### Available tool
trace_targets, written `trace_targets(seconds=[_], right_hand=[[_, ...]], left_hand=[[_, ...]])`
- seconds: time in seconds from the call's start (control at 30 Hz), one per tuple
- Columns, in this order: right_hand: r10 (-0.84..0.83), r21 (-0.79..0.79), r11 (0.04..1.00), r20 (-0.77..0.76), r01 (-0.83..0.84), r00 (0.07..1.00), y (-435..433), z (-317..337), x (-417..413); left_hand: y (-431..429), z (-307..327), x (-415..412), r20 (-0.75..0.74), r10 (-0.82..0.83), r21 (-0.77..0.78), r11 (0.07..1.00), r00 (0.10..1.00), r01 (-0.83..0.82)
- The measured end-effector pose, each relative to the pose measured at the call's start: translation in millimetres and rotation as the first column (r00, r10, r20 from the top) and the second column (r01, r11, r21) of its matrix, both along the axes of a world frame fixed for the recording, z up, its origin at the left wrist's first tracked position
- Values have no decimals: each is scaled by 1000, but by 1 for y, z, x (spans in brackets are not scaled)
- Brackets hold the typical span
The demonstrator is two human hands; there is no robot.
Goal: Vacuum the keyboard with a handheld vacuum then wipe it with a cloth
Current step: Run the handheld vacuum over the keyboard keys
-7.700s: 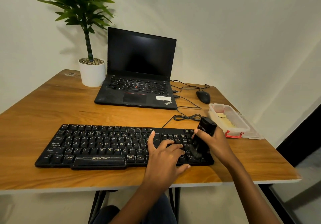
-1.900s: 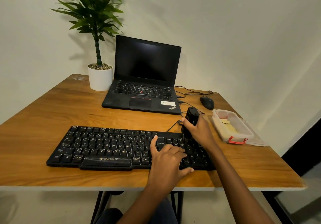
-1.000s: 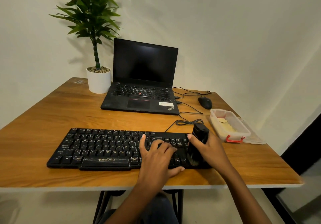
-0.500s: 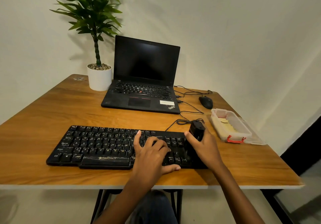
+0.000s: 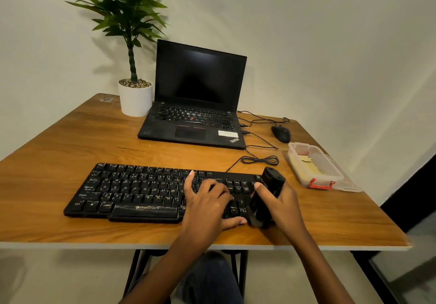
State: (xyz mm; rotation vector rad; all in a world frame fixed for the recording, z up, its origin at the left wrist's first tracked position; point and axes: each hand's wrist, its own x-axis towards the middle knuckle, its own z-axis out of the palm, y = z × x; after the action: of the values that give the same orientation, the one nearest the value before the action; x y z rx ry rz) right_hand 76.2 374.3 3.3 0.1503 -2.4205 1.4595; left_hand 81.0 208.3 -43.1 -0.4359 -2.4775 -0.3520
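Observation:
A black keyboard [image 5: 132, 192] lies along the near edge of the wooden table [image 5: 70, 143]. My right hand [image 5: 283, 207] grips a black handheld vacuum [image 5: 267, 195], held tilted with its lower end down on the keyboard's near right corner. My left hand [image 5: 207, 204] rests flat on the keys right of the middle, fingers spread, thumb at the keyboard's front edge. A yellowish cloth [image 5: 311, 165] lies inside a clear plastic box [image 5: 330, 176] at the right.
An open black laptop [image 5: 195, 105] stands behind the keyboard, with a potted plant [image 5: 134, 96] to its left. A black mouse [image 5: 280, 133] and coiled cables [image 5: 259, 161] lie at the back right. The table's right edge is close to the box.
The vacuum has moved from the keyboard's far right edge toward me, down to its near right corner. My left hand stays pressed on the keys, slightly shifted.

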Motion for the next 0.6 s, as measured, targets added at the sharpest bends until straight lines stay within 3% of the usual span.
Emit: trace_targets(seconds=[0.2,0.4,0.6], right_hand=[[-51,120,991,-88,61,995,-3,5,-4],[29,3,1000,0,-29,1000,1,-1,1],[-36,83,996,-33,39,999,4,8,-10]], left_hand=[[1,1,1,-3,-4,10,1000,1000,4],[1,1,1,15,-8,11,1000,1000,8],[1,1,0,0,-11,20,1000,1000,11]])
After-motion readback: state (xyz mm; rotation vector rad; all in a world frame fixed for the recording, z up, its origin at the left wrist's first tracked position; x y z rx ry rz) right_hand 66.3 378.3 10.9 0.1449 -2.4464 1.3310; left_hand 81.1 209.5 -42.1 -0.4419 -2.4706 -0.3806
